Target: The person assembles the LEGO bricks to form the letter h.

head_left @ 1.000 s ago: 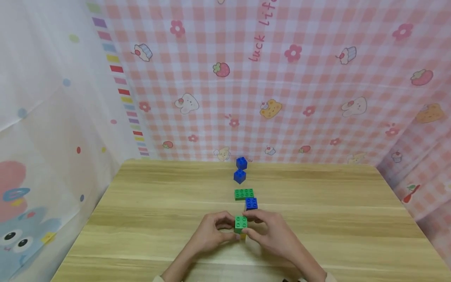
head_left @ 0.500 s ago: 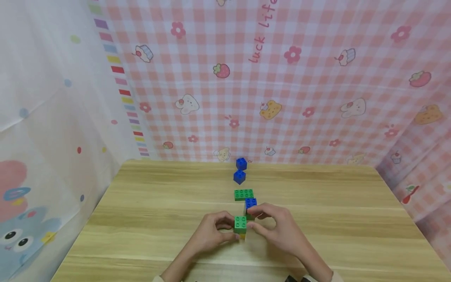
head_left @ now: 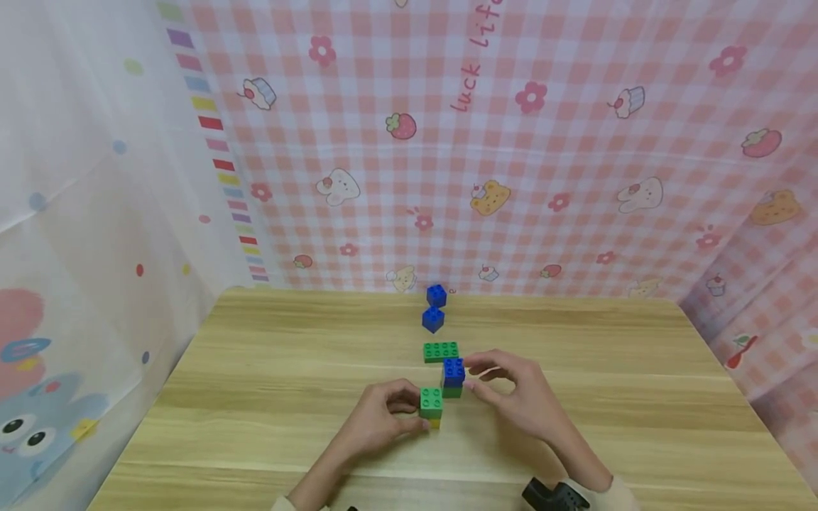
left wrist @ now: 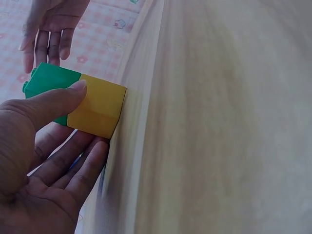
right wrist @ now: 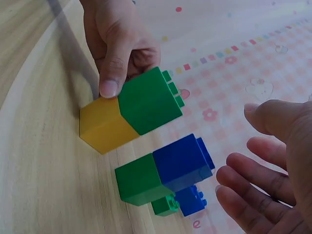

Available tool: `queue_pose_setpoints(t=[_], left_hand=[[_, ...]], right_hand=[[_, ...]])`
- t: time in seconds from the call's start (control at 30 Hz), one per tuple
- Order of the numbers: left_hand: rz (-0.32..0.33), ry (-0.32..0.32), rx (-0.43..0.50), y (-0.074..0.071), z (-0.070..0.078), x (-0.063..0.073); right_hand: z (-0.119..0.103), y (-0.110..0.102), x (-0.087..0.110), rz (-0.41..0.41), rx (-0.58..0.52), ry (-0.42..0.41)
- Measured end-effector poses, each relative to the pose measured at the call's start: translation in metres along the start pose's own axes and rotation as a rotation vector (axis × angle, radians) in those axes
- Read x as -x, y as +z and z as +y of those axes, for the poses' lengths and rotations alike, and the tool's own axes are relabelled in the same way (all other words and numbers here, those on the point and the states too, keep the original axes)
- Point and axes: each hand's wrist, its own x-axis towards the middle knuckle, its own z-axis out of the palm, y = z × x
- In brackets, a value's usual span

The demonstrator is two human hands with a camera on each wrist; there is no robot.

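A light green brick (head_left: 431, 402) sits on a yellow brick (left wrist: 97, 107), forming a small tower on the table. My left hand (head_left: 385, 419) pinches this tower, its thumb lying across the seam between the two colours. Just behind and to the right stands a second tower: a blue brick (head_left: 454, 370) on a darker green brick (right wrist: 141, 180). My right hand (head_left: 516, 392) is at the right of the blue brick, fingers apart and holding nothing. A gap shows between those fingers and the blue brick in the right wrist view.
Behind the towers lies a long green brick (head_left: 441, 351). Farther back are two blue bricks, the nearer blue brick (head_left: 433, 320) and the farther blue brick (head_left: 437, 295) by the table's (head_left: 307, 333) back edge. A checked cloth (head_left: 383, 163) hangs behind.
My right hand has left the light green and yellow tower and moved back and right, to beside the blue brick. My left hand has stayed on its tower.
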Motion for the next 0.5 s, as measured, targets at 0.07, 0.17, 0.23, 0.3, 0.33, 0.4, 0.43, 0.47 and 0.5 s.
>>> queue_pose_setpoints(t=[0.07,0.17,0.23,0.3,0.33,0.4,0.43,0.47,0.5], left_hand=[[0.002,-0.004,0.003,0.000,-0.001,0.000],[0.003,-0.002,0.005,-0.001,-0.001,-0.001],[0.006,0.002,0.006,-0.001,-0.001,-0.002],[0.011,0.009,0.004,-0.001,-0.003,-0.002],[0.015,0.012,0.004,-0.001,-0.003,-0.002],[0.021,0.019,0.006,-0.001,-0.003,-0.002],[0.024,0.019,0.007,-0.001,-0.004,-0.003],[0.028,0.021,0.008,-0.002,-0.004,-0.003],[0.030,0.023,0.009,-0.002,-0.004,-0.003]], right_hand=[[0.003,-0.001,-0.001,0.005,-0.007,0.013],[0.007,-0.003,-0.002,0.019,-0.016,0.022],[0.010,-0.004,-0.003,0.026,-0.016,0.029],[0.013,-0.005,-0.005,0.031,-0.017,0.034],[0.014,-0.006,-0.005,0.033,-0.015,0.037],[0.018,-0.007,-0.007,0.036,-0.004,0.047],[0.019,-0.007,-0.008,0.037,-0.001,0.052],[0.021,-0.008,-0.008,0.041,0.001,0.060],[0.022,-0.008,-0.009,0.042,0.004,0.069]])
